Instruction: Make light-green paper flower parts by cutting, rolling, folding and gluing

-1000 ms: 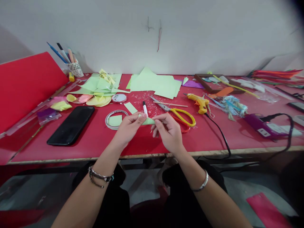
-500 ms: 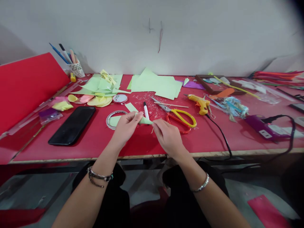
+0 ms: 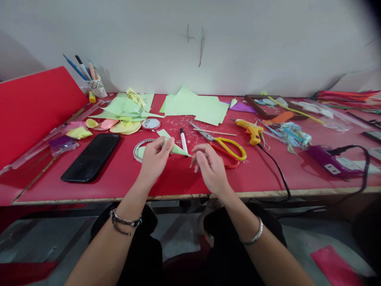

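Note:
A pointed piece of light green paper (image 3: 177,149) is pinched in my left hand (image 3: 156,159), its narrow tip toward the right. My right hand (image 3: 210,169) is just right of that tip, fingers curled loosely and slightly apart, with no paper between them. Behind the paper lies a white marker with a black cap (image 3: 183,140). A tape roll (image 3: 138,152) is partly covered by my left hand. Scissors with yellow and red handles (image 3: 229,147) lie beyond my right hand, beside a thin wooden stick (image 3: 216,132).
A black phone (image 3: 91,158) lies at the left. Green sheets (image 3: 193,104) are at the back, near a pen cup (image 3: 97,87). To the right are a yellow glue gun (image 3: 251,130) with its cord and a purple power box (image 3: 333,161). The red table's front edge (image 3: 178,196) runs below my hands.
My right hand has let go of the paper's tip and opened slightly. My left hand still holds the paper and has shifted a little left, showing more of it.

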`<act>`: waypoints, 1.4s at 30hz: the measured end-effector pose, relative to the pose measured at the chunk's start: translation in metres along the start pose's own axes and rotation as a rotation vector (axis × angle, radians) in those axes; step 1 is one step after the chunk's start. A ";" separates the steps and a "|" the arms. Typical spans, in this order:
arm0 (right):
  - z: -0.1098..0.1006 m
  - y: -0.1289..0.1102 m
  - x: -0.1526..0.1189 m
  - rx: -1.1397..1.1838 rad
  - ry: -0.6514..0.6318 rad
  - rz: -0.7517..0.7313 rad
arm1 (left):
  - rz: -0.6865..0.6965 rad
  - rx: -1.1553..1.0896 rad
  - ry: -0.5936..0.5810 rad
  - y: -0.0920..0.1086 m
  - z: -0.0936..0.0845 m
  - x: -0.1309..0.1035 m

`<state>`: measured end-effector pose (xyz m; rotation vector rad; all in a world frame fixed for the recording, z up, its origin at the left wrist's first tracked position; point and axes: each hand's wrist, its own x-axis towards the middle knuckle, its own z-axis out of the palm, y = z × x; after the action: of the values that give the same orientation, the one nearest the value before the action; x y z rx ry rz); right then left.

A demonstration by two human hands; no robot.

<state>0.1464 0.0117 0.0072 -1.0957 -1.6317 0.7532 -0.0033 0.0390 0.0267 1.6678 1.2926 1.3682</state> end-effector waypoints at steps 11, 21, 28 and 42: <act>0.004 0.004 -0.004 -0.975 0.017 -0.432 | -0.050 0.047 -0.040 -0.004 0.002 -0.001; 0.001 -0.003 -0.002 0.070 -0.239 0.066 | -0.020 0.033 -0.053 -0.001 0.002 -0.001; 0.001 -0.005 0.001 0.360 -0.386 0.223 | 0.068 0.060 -0.056 0.005 0.000 -0.001; 0.003 -0.006 -0.003 -0.336 -0.330 -0.108 | 0.256 0.380 0.035 0.005 -0.002 -0.002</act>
<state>0.1416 0.0066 0.0102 -1.1466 -2.1387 0.6255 -0.0033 0.0354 0.0307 2.1351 1.4688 1.3604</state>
